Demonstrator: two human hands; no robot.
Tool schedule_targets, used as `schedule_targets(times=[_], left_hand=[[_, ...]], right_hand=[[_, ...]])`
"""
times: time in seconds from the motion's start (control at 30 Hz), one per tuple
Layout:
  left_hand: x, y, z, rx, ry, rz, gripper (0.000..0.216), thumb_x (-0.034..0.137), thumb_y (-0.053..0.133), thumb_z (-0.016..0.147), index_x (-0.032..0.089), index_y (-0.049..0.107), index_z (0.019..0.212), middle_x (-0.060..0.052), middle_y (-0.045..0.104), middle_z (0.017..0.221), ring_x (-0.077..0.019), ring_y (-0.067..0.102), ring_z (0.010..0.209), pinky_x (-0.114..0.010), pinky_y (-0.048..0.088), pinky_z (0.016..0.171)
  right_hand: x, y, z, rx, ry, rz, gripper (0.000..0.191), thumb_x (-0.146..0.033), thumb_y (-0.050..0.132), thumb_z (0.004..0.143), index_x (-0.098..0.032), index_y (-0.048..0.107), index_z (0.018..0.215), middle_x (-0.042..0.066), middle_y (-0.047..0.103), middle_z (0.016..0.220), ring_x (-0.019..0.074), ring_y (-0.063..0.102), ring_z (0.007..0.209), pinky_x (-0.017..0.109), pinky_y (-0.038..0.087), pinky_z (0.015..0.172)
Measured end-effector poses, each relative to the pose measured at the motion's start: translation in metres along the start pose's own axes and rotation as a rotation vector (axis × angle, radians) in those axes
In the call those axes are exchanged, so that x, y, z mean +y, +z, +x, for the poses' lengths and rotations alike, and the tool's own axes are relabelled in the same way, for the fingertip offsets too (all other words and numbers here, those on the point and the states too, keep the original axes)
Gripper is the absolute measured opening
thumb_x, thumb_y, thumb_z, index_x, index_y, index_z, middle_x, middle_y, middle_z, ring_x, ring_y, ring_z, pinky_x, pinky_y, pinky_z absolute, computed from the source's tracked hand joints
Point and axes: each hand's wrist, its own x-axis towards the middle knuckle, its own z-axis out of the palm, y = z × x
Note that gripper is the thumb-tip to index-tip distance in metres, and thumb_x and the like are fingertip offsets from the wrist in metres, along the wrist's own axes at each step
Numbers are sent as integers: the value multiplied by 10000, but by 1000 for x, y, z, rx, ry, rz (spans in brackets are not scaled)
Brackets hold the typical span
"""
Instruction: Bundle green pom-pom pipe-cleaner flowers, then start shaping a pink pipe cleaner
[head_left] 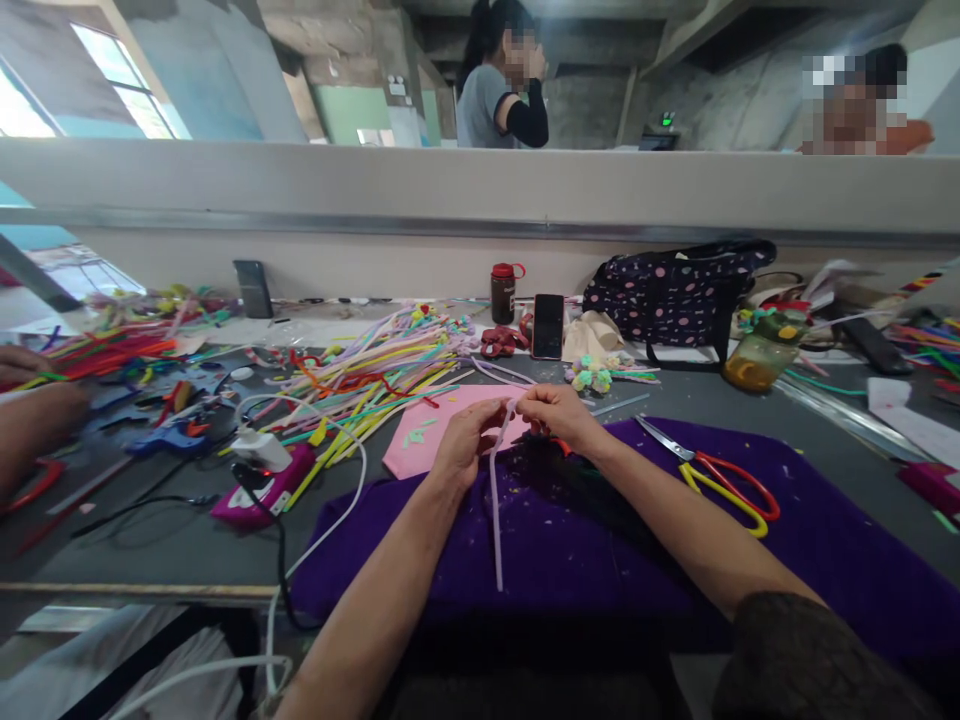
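Note:
A pale lilac pipe cleaner [496, 520] hangs down from between my hands over a dark purple cloth [615, 560]. My left hand [471, 438] has its fingers curled and closed on the upper part of it. At its top end my right hand [561, 412] pinches the bent tip, thumb and fingertips together. Both hands are above the edge of a pink sheet [416, 450] with small pale green scraps [418, 434] on it. Under my right hand lies a dark tool with a bit of red-orange handle [561, 446], mostly hidden.
Scissors with red and yellow handles [712, 480] lie right on the cloth. A heap of coloured pipe cleaners [375, 370] spreads left, near a magenta power strip [266, 490] with cables. Behind stand a phone [548, 328], a bottle [503, 295] and a bag [660, 305]. A co-worker's hand [41, 410] shows at left.

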Motion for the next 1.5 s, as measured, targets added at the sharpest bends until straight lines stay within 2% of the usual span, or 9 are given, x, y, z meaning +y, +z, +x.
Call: schedule_targets(times=[0.1,0.2,0.4,0.6,0.8,0.97,1.2,1.33,1.5], left_hand=[[0,-4,2,-45,-60,-28,303,346,636,617,137,655,835,-12,584,648,-58,471,491,-149,265,384],[2,-6,1,-107,-76,-11,257,311,686,581,116,640,742,10,534,558,-31,403,417,-144,211,347],[3,-9,0,-153,-89,103,260,313,703,571,111,635,720,-29,594,610,-57,470,449,-154,310,363],[0,-6,-1,-39,-5,115,194,256,697,558,130,583,650,-3,564,610,-84,513,531,-163,391,421],[-2,-1,0,29,12,84,199,244,693,539,135,548,621,23,532,560,-61,468,458,-170,396,406],[-4,0,0,56,40,92,220,263,692,543,139,538,641,35,530,538,-58,466,426,-186,417,415],[-5,5,-3,85,207,230,215,294,667,596,142,533,666,35,536,541,-59,461,410,-176,397,384],[-5,3,-3,-29,109,132,257,355,633,651,138,557,766,1,586,592,-70,498,434,-163,379,371],[-5,-2,1,-139,-27,5,281,382,640,657,118,598,744,-20,590,580,-53,480,415,-146,352,358]], right_hand=[[0,-1,-1,-88,37,18,167,-286,562,675,-141,564,592,-47,505,439,64,464,369,155,310,356],[-3,-2,-3,-135,31,2,141,-258,549,683,-138,575,614,-51,503,434,64,460,375,156,304,364],[-7,-3,-7,-117,-88,-169,127,-214,528,716,-136,610,659,-50,517,470,67,469,404,167,322,402],[-6,2,-9,-18,-327,-493,163,-176,510,761,-148,628,653,-5,587,577,100,514,548,203,353,531],[-3,8,-14,102,-484,-698,110,-148,521,756,-164,607,689,34,601,696,134,520,667,236,354,620],[0,9,-15,134,-456,-674,97,-179,536,759,-169,603,690,32,602,684,137,519,650,241,357,612],[0,10,-11,143,-376,-568,132,-189,536,750,-156,610,645,12,606,614,116,521,569,223,361,555],[-2,9,-12,156,-313,-452,155,-221,524,756,-152,626,662,2,610,597,104,514,530,208,358,513],[-6,10,-14,182,-334,-401,155,-199,512,756,-158,627,659,-1,617,598,106,524,538,214,374,540]])
